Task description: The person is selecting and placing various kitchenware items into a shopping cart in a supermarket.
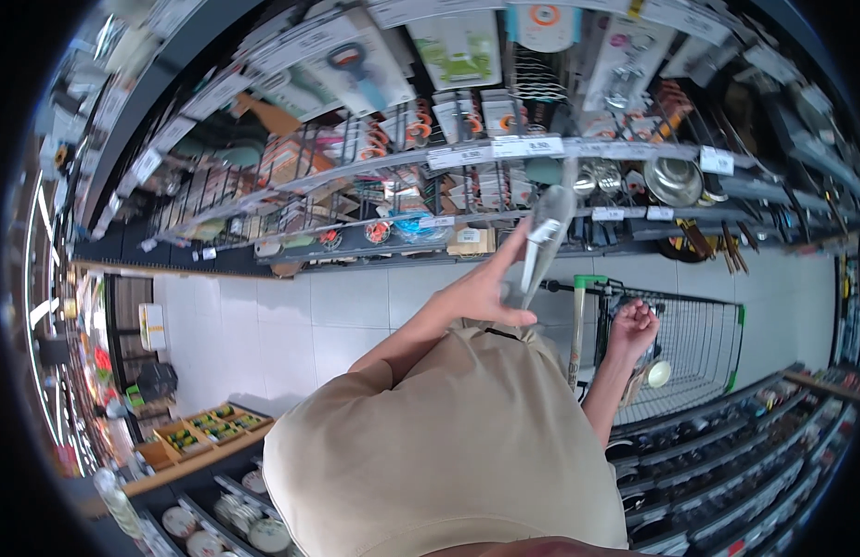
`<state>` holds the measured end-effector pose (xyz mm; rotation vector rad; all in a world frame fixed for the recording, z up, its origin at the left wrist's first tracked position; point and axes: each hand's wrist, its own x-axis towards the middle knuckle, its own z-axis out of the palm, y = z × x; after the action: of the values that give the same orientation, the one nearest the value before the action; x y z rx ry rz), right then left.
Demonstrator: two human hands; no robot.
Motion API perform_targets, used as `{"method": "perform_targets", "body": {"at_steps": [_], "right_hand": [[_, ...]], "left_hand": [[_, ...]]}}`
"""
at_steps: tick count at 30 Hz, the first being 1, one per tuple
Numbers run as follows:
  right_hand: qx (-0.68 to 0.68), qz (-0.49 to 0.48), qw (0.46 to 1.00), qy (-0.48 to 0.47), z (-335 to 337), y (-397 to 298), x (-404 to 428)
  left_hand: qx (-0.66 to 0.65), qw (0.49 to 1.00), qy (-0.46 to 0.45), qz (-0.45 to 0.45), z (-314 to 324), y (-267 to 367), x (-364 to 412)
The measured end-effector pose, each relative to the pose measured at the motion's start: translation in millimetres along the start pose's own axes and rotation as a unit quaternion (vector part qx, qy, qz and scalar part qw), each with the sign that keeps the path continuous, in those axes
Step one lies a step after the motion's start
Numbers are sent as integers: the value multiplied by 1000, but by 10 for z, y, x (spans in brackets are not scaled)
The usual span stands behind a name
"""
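Note:
My left hand [482, 296] is out in front of my body, gripping a slim item in clear plastic packaging [547, 233]. The package is blurred, and what it contains cannot be made out. Its upper end reaches in front of the lower shelf of kitchenware. To the right, my right hand [635, 326] hovers over the near part of a wire shopping cart [701, 341], its fingers curled in with nothing visible in them. Inside the cart, a pale round item [658, 374] lies close to my right forearm.
Ahead runs a shelf rack [374, 163] with hanging kitchen tools and price tags. Metal bowls [673, 181] sit at its right. The cart's handle [578, 327] stands beside my body. Behind me are shelves of dishes [268, 535] and a wooden compartment tray [214, 428]. Pale floor tiles [283, 306] lie at left.

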<state>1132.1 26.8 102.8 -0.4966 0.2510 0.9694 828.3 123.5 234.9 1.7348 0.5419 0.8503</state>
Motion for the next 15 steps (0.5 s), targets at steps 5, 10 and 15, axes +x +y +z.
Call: {"method": "perform_targets", "body": {"at_steps": [5,10,15], "right_hand": [[-57,-11,996,68,-50,-116,-251],[-258,33,966,-12,99,-251,-605],[-274,116,953,-59,-21,-315,-807]], "left_hand": [[-219,957,-183,-46,276,-32,346],[186,947,-261,3,399,-92,652],[301,873,-384,7,682,-397,772]]}}
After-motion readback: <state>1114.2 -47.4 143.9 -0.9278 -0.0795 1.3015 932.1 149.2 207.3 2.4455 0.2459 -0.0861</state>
